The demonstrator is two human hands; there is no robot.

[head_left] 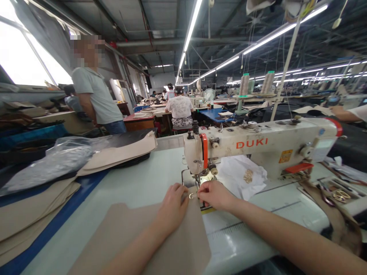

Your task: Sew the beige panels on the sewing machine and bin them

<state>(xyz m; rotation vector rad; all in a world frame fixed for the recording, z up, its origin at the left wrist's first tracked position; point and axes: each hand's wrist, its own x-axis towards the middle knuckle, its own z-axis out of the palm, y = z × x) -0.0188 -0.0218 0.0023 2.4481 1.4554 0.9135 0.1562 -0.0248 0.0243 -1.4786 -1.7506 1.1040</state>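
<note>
A large beige panel (137, 233), which looks like leather or similar sheet material, lies flat on the table with its far corner under the sewing machine head (195, 154). My left hand (174, 204) rests on that corner, fingers curled and pressed onto the panel. Between my hands, close to the needle, a small gold metal ring (191, 196) shows on a narrow beige tab (194, 190). My right hand (216, 194) pinches the tab's right side from beside the presser foot; the fingertips partly cover it.
White paper with small gold pieces (248, 176) lies under the machine arm. Stacked beige panels (123, 151) and a clear plastic bag (54, 164) are at left. A tray of metal rings (341, 196) sits at right. A person (96, 95) stands beyond the table.
</note>
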